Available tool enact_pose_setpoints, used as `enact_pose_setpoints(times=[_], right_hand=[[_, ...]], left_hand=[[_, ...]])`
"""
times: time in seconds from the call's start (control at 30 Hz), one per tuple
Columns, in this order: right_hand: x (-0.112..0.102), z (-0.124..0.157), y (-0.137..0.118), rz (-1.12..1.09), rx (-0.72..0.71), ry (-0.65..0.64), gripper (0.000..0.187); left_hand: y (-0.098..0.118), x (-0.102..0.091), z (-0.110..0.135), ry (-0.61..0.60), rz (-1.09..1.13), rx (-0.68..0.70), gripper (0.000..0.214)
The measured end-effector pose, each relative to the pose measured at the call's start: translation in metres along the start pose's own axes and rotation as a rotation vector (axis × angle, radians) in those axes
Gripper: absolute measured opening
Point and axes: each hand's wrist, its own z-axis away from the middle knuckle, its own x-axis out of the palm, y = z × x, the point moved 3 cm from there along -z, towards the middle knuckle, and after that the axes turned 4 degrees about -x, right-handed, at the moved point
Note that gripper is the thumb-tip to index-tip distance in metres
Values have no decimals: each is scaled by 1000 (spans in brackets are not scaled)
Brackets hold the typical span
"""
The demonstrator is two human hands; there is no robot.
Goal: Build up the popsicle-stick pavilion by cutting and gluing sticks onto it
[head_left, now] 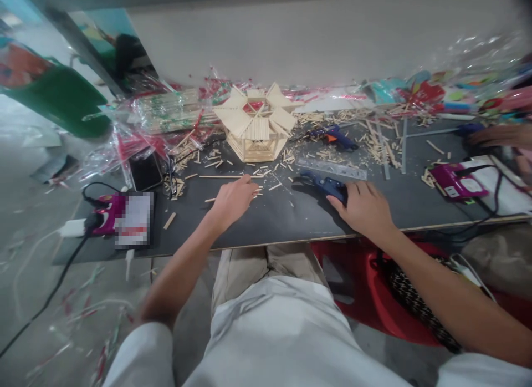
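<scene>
My left hand (236, 199) rests low over the table, fingers curled together among small stick pieces. A long thin wooden stick (220, 177) runs up to its fingertips; whether they grip it is hidden. My right hand (368, 207) is closed around the handles of a dark blue hand cutter (328, 186), whose head points left. Beyond both hands stands a small model house (260, 123) of pale wooden sticks, with roof panels flaring out around an open centre. A clear ruler (332, 168) lies just past the cutter.
A blue and orange glue gun (341, 138) lies among cut stick scraps. At left are a phone (145, 171), a purple power adapter (108, 214) and plastic wrappers (153, 112). Another purple box (457, 181) and a co-worker's hand (499, 136) are at right. Cables cross the table's edges.
</scene>
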Motion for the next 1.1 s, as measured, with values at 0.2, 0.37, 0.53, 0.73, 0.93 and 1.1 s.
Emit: enact_pose_setpoints(times=[0.2,0.37,0.53,0.73,0.93,1.1], right_hand=[[-4,-3,-6,-51,-39,-21,65],[-5,-16,-21,-101,-122,-28,67],[-8,-21,-39,-136,-196,-56,70],[-10,-26,-44,-237,-220,-70,81],[-57,-65,-43,-755,-357,-28,40],[-102,-101,-50,-1249,-264,-20,48]], left_hand=[[6,-5,-16,-15,-105,33,30],[17,-11,-16,-81,-263,82,46],[21,-31,-19,-90,-247,84,47],[34,-65,-36,15,-10,191,27],[61,-84,-43,-6,-2,323,20],[51,-113,-42,207,87,249,16]])
